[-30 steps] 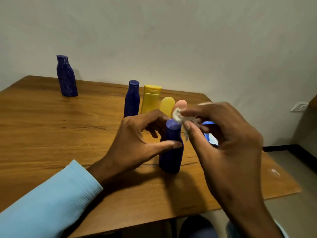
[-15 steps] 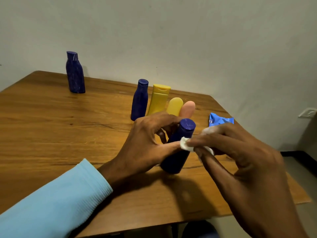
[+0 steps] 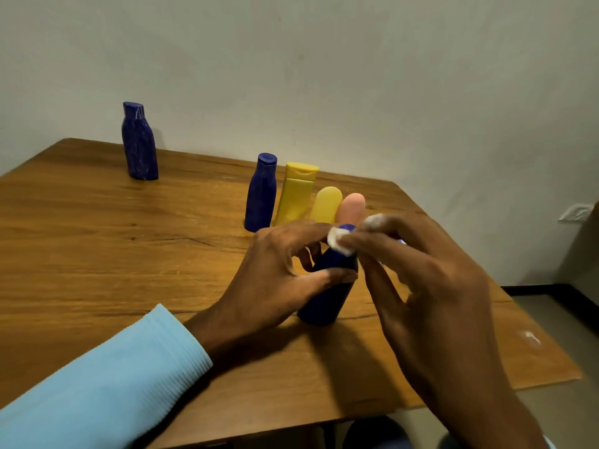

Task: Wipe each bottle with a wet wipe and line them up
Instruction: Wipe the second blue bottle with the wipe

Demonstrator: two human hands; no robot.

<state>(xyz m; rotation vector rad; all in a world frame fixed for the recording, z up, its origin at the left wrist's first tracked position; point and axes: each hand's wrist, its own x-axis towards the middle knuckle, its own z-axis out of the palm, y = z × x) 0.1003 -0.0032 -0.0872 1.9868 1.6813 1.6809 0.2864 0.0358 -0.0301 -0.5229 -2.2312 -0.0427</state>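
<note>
On the wooden table (image 3: 97,254), the left hand (image 3: 275,280) grips the tilted blue bottle (image 3: 330,293) between thumb and fingers; the right hand (image 3: 421,280) pinches a white wet wipe (image 3: 338,243) against its neck.

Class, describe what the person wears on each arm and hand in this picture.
The left arm wears a light blue ribbed sleeve ending at the wrist. The left hand and right hand are bare, with no gloves, rings or watch visible. The right forearm shows no sleeve.

A plain home room: wooden table (image 3: 97,254), bare wall (image 3: 356,76), wall socket (image 3: 577,212).
</note>
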